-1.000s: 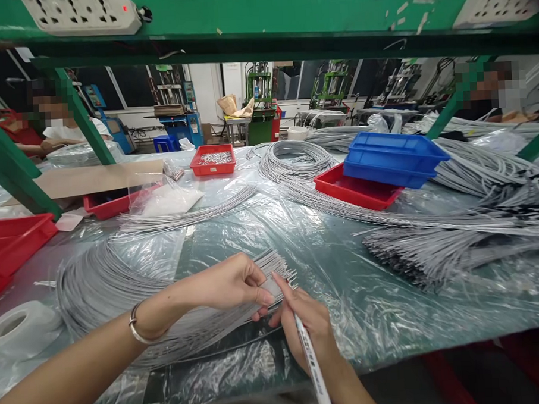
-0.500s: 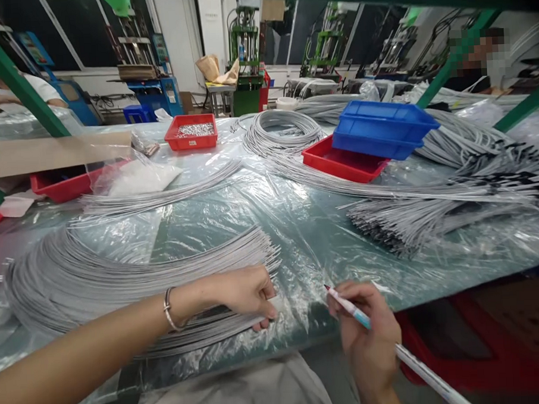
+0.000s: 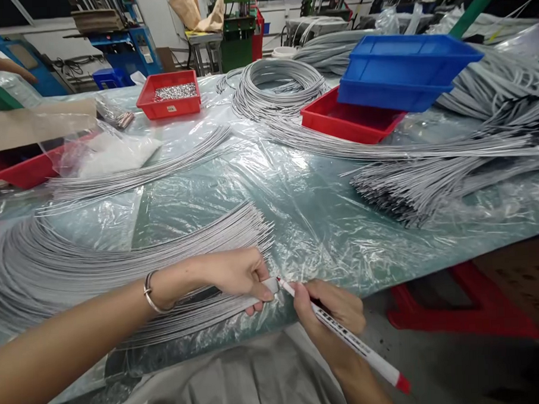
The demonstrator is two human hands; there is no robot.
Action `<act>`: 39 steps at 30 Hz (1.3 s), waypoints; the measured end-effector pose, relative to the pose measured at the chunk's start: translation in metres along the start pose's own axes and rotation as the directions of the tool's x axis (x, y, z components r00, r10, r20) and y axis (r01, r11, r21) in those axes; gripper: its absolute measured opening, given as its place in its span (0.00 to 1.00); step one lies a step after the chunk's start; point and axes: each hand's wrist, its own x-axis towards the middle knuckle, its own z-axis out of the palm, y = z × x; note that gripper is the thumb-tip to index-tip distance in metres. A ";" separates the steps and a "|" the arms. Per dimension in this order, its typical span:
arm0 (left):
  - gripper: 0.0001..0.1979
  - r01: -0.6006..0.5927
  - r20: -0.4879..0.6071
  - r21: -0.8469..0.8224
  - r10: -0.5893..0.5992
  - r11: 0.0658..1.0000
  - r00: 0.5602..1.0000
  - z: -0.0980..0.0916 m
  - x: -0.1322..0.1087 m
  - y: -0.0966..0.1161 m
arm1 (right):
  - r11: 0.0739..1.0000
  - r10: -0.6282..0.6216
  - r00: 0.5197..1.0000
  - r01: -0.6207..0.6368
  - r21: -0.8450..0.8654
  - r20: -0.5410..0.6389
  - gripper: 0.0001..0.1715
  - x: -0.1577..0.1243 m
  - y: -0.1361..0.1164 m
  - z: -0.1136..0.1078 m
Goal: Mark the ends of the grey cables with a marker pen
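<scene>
A red-tipped white marker pen (image 3: 347, 334) is held in my right hand (image 3: 330, 309), slanting down to the right toward its red end. Its tip is at the edge of a small flat pale-grey piece (image 3: 271, 284); whether it touches cannot be made out. My left hand (image 3: 241, 277) pinches that piece between thumb and fingers. Beneath this hand and forearm lies a large curved bundle of thin grey cables (image 3: 120, 262), its cut ends fanned out just beyond the knuckles.
Plastic film covers the table (image 3: 297, 224). Farther back are a red bin of small metal parts (image 3: 169, 94), a coil of grey cable (image 3: 277, 88) and blue bins (image 3: 407, 71) on a red bin (image 3: 350, 118). Black-ended cables (image 3: 398, 190) lie right. A red stool (image 3: 462, 312) stands below.
My right hand has moved left, bringing the marker tip to the pale piece in my left hand. The camera view has tilted down; my left hand keeps its pinch.
</scene>
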 end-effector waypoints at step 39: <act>0.11 -0.007 -0.029 0.108 0.010 0.994 1.000 0.000 0.000 -0.011 | 0.997 -0.043 0.998 0.045 -0.060 0.043 0.18 -0.005 0.003 0.003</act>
